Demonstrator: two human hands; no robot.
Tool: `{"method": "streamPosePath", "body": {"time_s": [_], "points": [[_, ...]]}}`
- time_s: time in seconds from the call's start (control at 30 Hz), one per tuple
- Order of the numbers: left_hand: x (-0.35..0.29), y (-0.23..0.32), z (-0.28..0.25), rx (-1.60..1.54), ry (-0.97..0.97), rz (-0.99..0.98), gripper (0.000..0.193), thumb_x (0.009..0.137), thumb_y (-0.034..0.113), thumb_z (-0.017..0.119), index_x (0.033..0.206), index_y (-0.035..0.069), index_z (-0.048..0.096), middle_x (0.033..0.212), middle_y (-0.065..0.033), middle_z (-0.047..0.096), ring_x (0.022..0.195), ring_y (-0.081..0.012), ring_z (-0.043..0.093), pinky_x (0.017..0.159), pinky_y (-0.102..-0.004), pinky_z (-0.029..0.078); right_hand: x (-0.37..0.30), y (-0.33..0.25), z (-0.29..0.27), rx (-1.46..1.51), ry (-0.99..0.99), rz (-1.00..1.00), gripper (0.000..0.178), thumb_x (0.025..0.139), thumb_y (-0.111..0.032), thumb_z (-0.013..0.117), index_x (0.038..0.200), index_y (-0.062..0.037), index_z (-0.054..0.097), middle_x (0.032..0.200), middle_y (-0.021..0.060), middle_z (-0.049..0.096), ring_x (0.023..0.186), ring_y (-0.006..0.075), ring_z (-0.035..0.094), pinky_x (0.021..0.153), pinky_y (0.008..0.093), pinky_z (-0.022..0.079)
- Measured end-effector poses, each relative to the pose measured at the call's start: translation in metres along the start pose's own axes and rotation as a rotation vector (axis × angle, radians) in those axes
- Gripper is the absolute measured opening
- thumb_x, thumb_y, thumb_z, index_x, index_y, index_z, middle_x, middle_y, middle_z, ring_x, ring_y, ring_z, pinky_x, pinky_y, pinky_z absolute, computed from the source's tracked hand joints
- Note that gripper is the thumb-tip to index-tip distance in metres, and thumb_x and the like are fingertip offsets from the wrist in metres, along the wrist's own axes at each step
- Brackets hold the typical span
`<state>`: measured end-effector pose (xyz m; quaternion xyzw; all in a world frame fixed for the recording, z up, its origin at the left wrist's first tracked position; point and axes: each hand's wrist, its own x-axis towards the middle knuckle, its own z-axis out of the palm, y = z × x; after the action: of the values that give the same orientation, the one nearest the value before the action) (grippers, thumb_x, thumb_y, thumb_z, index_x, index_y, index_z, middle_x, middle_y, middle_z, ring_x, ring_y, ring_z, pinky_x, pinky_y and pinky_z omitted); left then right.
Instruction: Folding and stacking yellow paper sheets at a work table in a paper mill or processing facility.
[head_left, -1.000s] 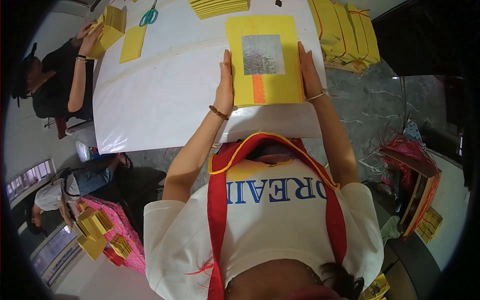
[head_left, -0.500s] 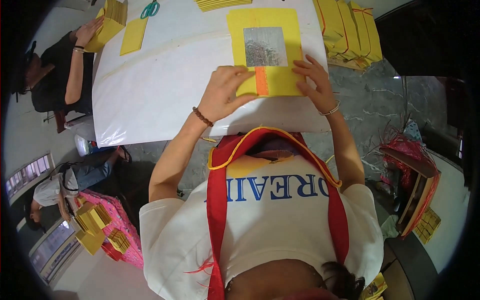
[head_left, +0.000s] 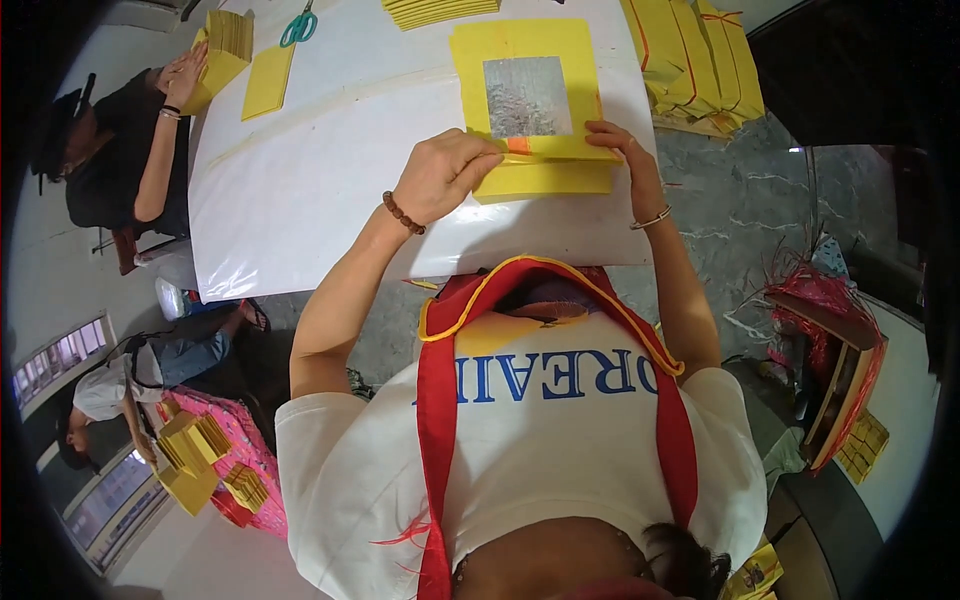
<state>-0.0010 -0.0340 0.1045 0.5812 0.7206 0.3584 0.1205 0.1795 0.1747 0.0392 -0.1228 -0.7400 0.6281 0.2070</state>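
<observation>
A yellow paper sheet with a silver foil square and an orange band lies on top of more yellow paper near the table's front right. Its near edge is raised and bent back toward the foil, covering most of the orange band. My left hand is closed in a pinch at the left end of this raised edge. At the other end, my right hand grips the edge, fingers bent over the top and thumb largely hidden.
White sheeting covers the table. Toward its far side are a yellow paper stack, green-handled scissors and a flat yellow packet. Tied yellow bundles stand off the right edge. A co-worker's hands touch another stack at left.
The sheet's near edge has come up and folded away from me, baring the yellow paper underneath. My left fingers have closed into a pinch. The co-worker's second hand has come into view.
</observation>
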Motion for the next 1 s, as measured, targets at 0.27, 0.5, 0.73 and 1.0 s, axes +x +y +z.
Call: {"method": "streamPosePath", "body": {"time_s": [0.27,0.5,0.73,1.0], "points": [[0.003,-0.002,-0.001,-0.111,-0.049,-0.166,0.017,0.082,0.014,0.058,0.087,-0.001,0.063,0.071,-0.01,0.059,0.061,-0.0158,0.054,0.057,-0.0276,0.043,0.002,0.006,0.001,0.087,0.035,0.005,0.049,0.096,-0.032,0.024,0.1,-0.0008,0.062,0.117,0.0126,0.055,0.116,0.0235,0.044,0.101,0.0333,0.027],[0.004,-0.004,-0.001,-0.212,-0.085,-0.271,0.018,0.081,0.015,0.059,0.085,-0.001,0.063,0.071,-0.0077,0.06,0.06,-0.0113,0.051,0.057,-0.026,0.042,0.003,0.005,0.001,0.046,0.037,0.006,0.05,0.096,-0.032,0.023,0.099,-0.0002,0.061,0.116,0.0124,0.056,0.115,0.023,0.045,0.102,0.0325,0.027],[0.007,-0.009,0.0,-0.283,-0.144,-0.371,0.019,0.081,0.016,0.058,0.085,-0.002,0.062,0.072,-0.0056,0.061,0.064,-0.008,0.051,0.06,-0.0241,0.043,0.003,0.011,0.001,0.094,0.054,0.048,0.046,0.094,-0.034,0.031,0.104,0.0009,0.059,0.118,0.0106,0.055,0.115,0.0205,0.045,0.1,0.0316,0.03],[0.004,-0.009,-0.005,-0.399,0.046,-0.012,0.031,0.079,0.021,0.063,0.106,0.006,0.06,0.104,-0.0076,0.059,0.092,-0.0193,0.052,0.077,-0.0322,0.041,0.004,0.024,0.006,0.206,0.129,0.19,0.022,0.079,-0.005,0.062,0.101,-0.0032,0.059,0.109,0.0043,0.057,0.103,0.0154,0.051,0.09,0.0277,0.038]]}}
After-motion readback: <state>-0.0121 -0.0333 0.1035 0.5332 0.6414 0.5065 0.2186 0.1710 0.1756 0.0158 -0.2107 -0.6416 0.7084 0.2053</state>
